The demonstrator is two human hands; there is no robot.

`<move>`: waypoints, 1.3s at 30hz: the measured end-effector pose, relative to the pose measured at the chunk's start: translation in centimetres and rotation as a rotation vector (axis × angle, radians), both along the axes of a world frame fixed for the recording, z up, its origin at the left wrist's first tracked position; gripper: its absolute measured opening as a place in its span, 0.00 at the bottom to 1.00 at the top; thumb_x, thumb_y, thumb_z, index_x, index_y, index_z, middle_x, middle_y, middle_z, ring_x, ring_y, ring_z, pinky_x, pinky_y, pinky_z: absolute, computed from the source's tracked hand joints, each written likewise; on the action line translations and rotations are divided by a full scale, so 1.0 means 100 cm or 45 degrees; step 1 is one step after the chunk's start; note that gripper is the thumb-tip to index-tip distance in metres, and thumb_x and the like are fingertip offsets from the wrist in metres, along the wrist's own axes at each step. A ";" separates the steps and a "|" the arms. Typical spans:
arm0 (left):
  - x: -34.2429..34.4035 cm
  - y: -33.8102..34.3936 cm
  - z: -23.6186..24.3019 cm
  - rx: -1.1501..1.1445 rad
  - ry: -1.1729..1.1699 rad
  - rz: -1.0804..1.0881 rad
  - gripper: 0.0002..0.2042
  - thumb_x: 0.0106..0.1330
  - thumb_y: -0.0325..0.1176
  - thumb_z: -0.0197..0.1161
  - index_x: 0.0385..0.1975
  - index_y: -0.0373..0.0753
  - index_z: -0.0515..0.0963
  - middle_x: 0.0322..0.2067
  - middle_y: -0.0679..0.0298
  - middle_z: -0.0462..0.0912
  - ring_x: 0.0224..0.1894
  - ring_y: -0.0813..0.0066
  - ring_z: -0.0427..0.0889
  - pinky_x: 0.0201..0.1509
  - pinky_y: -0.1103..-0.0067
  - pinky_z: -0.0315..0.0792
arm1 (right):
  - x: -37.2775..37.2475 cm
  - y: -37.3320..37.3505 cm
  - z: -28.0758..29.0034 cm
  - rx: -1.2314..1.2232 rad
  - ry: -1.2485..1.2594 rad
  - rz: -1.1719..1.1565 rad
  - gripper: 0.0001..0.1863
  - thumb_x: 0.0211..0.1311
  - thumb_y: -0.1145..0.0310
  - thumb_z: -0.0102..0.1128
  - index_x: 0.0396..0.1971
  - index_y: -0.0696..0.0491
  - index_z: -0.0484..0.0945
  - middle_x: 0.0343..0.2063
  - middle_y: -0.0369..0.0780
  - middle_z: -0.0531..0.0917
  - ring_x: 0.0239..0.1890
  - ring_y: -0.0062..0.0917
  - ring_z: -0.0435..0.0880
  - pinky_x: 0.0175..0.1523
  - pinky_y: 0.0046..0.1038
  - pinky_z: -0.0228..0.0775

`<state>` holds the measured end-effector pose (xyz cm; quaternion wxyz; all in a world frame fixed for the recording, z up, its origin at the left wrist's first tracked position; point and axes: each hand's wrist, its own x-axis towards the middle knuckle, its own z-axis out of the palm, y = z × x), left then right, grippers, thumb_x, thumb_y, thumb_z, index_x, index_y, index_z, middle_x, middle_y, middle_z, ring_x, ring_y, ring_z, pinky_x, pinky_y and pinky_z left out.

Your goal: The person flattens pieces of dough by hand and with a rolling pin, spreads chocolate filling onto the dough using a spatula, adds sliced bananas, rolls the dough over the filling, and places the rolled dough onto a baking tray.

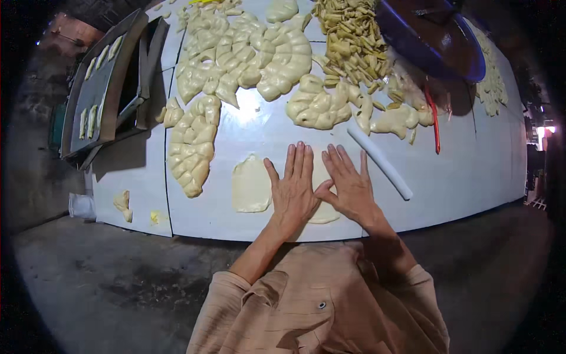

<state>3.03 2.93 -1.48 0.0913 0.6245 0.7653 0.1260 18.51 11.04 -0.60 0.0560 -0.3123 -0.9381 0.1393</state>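
Both of my hands lie palm down on the white tabletop, thumbs close together. My left hand point(293, 192) is open, its fingers stretched out between two flattened pieces of dough. A flat, roughly rectangular dough sheet point(252, 186) lies beside it on the left. My right hand point(352, 192) is also open, fingers spread, resting on another dough sheet point(324, 215) that it partly hides. Just right of that hand, a white rod like a rolling pin point(380, 164) lies at a slant. Several puffy dough lumps point(318, 101) sit beyond my fingertips.
Scored dough masses point(193, 144) spread over the table's left and far side. A heap of yellowish cut strips point(354, 44) lies near a blue basin point(471, 71). A thin red stick-like thing point(435, 121) is at right. Metal trays point(97, 88) bearing dough strips lean far left.
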 end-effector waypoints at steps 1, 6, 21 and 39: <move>-0.003 0.000 0.002 -0.003 -0.022 0.008 0.43 0.70 0.63 0.49 0.73 0.32 0.57 0.75 0.49 0.56 0.78 0.54 0.50 0.71 0.33 0.36 | -0.003 0.000 0.000 -0.016 -0.014 0.001 0.49 0.61 0.34 0.55 0.72 0.55 0.61 0.74 0.44 0.61 0.77 0.36 0.55 0.76 0.62 0.32; -0.028 -0.014 0.003 -0.029 -0.080 -0.124 0.43 0.70 0.62 0.50 0.73 0.30 0.55 0.74 0.48 0.57 0.78 0.54 0.52 0.72 0.36 0.38 | -0.013 -0.004 0.010 -0.127 -0.053 -0.054 0.44 0.67 0.36 0.50 0.72 0.55 0.61 0.73 0.46 0.62 0.77 0.40 0.55 0.76 0.62 0.32; -0.136 -0.068 0.009 -0.137 0.052 -0.008 0.44 0.71 0.65 0.48 0.75 0.35 0.53 0.76 0.52 0.52 0.79 0.55 0.46 0.76 0.43 0.30 | -0.110 -0.032 0.004 -0.020 0.017 0.285 0.42 0.70 0.35 0.42 0.72 0.52 0.63 0.73 0.41 0.63 0.77 0.32 0.55 0.75 0.66 0.30; -0.040 -0.091 0.024 -0.137 -0.242 -0.690 0.42 0.69 0.63 0.50 0.73 0.36 0.57 0.74 0.51 0.58 0.77 0.54 0.54 0.73 0.36 0.35 | 0.013 -0.094 0.009 -0.156 -0.144 -0.087 0.46 0.65 0.35 0.50 0.72 0.54 0.60 0.74 0.47 0.58 0.77 0.42 0.53 0.72 0.71 0.33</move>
